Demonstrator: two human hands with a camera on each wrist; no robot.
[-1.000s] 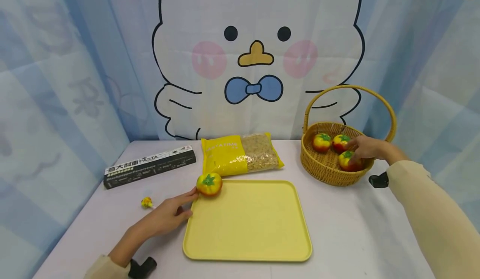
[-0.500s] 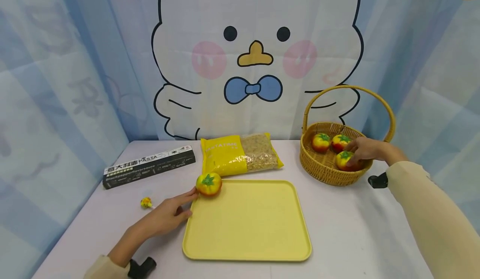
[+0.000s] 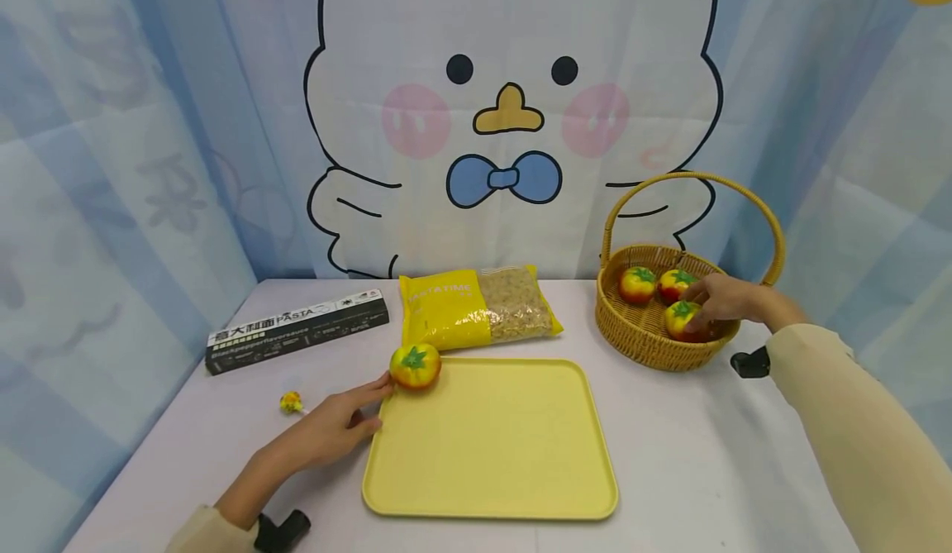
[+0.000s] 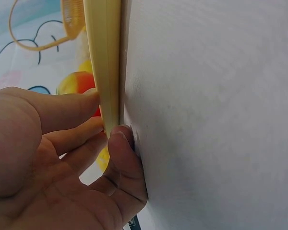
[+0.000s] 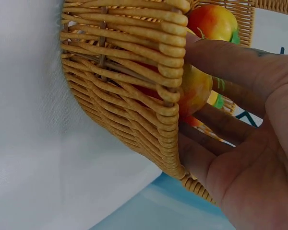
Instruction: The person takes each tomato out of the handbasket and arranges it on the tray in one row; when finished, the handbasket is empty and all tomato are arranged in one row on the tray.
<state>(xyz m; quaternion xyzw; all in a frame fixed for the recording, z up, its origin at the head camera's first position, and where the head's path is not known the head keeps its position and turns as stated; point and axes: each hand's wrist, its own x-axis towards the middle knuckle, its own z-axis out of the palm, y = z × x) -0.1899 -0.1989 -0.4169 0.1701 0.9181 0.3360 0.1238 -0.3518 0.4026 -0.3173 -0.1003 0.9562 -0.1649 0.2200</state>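
Note:
A yellow tray [image 3: 491, 445] lies on the table, and my left hand [image 3: 327, 429] touches its left edge with thumb and fingertips. In the left wrist view the left hand [image 4: 67, 148] has loosely bent fingers against the tray rim [image 4: 105, 62]. On the tray's far left corner sits a red-and-yellow tomato [image 3: 415, 366] with a green top. At the right stands a wicker basket [image 3: 640, 338]. Inside it, my right hand [image 3: 725, 298] holds the nearest tomato [image 3: 680, 321], thumb and fingers around it, as the right wrist view shows [image 5: 194, 91]. Two more tomatoes [image 3: 637, 285] lie behind.
Behind the tray lies a yellow pasta bag [image 3: 446, 309]. A black-and-white pasta box [image 3: 297, 330] rests at the back left, with a small lollipop [image 3: 291, 402] in front of it. The basket's tall handle [image 3: 699, 176] arches over its opening. A printed curtain [image 3: 506, 231] hangs behind.
The tomato under my right hand has shifted slightly left within the basket, the right fingers moving with it. My left hand, the tray and the tomato on its corner stay in place.

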